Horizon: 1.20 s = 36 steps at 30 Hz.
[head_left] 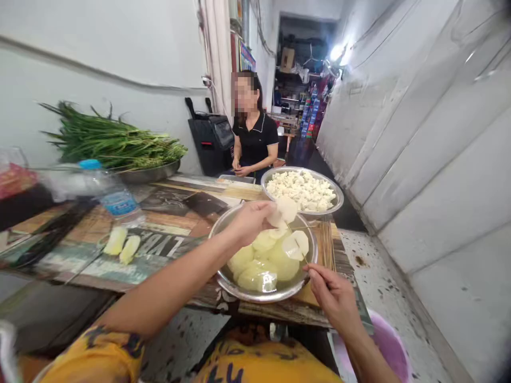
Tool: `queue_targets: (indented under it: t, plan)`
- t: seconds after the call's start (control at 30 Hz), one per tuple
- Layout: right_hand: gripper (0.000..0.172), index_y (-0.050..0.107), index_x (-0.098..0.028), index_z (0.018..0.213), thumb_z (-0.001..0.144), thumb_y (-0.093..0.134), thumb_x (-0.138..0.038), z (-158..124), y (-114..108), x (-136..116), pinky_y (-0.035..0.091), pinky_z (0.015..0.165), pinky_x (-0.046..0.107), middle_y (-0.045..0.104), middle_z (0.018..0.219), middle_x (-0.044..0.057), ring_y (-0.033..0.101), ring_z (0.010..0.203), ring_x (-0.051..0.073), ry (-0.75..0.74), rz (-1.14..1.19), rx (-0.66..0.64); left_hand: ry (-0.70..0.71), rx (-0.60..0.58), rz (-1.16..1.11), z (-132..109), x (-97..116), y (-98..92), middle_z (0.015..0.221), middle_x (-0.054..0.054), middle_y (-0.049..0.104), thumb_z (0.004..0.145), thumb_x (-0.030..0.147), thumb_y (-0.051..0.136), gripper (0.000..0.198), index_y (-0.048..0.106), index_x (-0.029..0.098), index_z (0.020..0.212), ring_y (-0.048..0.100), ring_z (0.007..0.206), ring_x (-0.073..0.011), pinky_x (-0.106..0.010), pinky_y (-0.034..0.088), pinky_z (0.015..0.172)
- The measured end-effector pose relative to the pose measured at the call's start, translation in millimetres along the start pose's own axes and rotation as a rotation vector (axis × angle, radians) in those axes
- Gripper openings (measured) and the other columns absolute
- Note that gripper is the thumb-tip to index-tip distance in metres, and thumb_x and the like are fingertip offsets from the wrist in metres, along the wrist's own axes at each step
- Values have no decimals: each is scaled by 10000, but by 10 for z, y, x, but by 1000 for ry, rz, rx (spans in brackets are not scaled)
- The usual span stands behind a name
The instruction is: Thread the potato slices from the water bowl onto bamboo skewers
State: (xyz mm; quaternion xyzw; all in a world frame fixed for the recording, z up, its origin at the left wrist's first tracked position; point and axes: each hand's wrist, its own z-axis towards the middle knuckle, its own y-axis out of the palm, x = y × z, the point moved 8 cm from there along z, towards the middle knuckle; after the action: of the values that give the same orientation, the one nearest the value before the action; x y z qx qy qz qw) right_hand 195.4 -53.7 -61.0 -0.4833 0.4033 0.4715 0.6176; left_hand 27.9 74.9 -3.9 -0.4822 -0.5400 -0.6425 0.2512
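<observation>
Above a metal bowl (223, 282) of water and pale potato slices (255, 271), my left hand (252, 221) pinches a few thin round potato slices (287, 208). My right hand (333, 295) is closed on the lower end of a thin bamboo skewer (305, 259) at the bowl's right rim. One potato slice (296, 244) is threaded on that skewer. The skewer's tip points up towards the slices in my left hand; whether it pierces them I cannot tell. More bamboo skewers (326, 242) lie in a bundle on the table, right of the bowl.
Behind the bowl stands a wide metal bowl of cauliflower florets (301, 189). At left are a water bottle (120, 202), two pale vegetable pieces (123, 244) and a basin of long greens (120, 143). A person (255, 135) sits across the table. A pink tub (385, 346) stands below right.
</observation>
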Motion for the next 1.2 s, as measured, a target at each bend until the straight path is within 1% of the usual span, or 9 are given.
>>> queue_targets:
  t: [0.13, 0.27, 0.37, 0.5, 0.57, 0.67, 0.8, 1.0, 1.2]
  plan:
    - [281, 670, -138, 977, 884, 523, -359, 38, 56, -69, 253, 387, 202, 396, 510, -47, 330, 429, 81, 20, 5, 3, 10, 39, 21, 4, 32, -36, 698, -68, 655, 705, 210, 690, 164, 666, 66, 780, 599, 607, -126, -258, 506, 596]
    - [279, 687, -132, 941, 874, 522, -346, 81, 65, -237, 352, 403, 209, 532, 538, -9, 454, 447, 108, -39, -111, 61, 1, 34, 43, 9, 15, -5, 676, -70, 655, 721, 196, 675, 140, 666, 65, 770, 609, 591, -134, -260, 509, 579]
    - [262, 700, -131, 913, 871, 521, -318, 121, 58, -386, 465, 493, 229, 650, 637, 39, 585, 543, 150, -147, -229, 110, 8, 60, 1, -6, 29, 12, 688, -77, 667, 754, 195, 644, 123, 658, 73, 766, 622, 592, -142, -274, 521, 588]
    - [243, 706, -129, 930, 877, 516, -271, 153, 36, -472, 538, 638, 266, 734, 795, 85, 679, 692, 192, -285, -349, 171, -17, -1, -133, -50, 47, 88, 886, -121, 704, 812, 200, 582, 156, 665, 90, 884, 663, 734, -169, -307, 540, 689]
    - [224, 705, -135, 942, 876, 523, -246, 149, 33, -474, 548, 671, 267, 746, 854, 89, 695, 726, 194, -338, -380, 184, -18, -18, -132, -65, 51, 93, 935, -129, 700, 812, 182, 583, 155, 667, 86, 900, 665, 778, -175, -302, 540, 707]
    - [201, 705, -140, 945, 874, 535, -221, 125, 55, -470, 555, 664, 250, 751, 863, 83, 707, 729, 188, -393, -407, 169, -12, 10, -86, -61, 35, 41, 893, -113, 698, 796, 175, 610, 125, 671, 84, 857, 659, 727, -164, -296, 541, 672]
    - [191, 701, -147, 942, 879, 531, -206, 96, 78, -499, 557, 666, 241, 751, 869, 80, 710, 736, 184, -421, -432, 149, 3, 12, -24, -37, 13, 8, 805, -81, 682, 738, 232, 694, 167, 682, 87, 821, 631, 674, -130, -264, 524, 638]
    - [189, 692, -151, 941, 880, 518, -191, 71, 92, -569, 561, 638, 241, 749, 848, 70, 704, 677, 174, -439, -465, 154, 4, -13, 42, -27, -14, 35, 825, -70, 682, 649, 297, 765, 263, 698, 106, 816, 599, 703, -109, -232, 474, 641]
    - [193, 681, -153, 959, 887, 504, -181, 20, 116, -590, 553, 628, 252, 744, 838, 74, 700, 669, 178, -496, -552, 184, 63, 16, 173, -53, 10, 29, 676, -22, 659, 575, 330, 793, 283, 703, 122, 744, 530, 567, -76, -211, 404, 561]
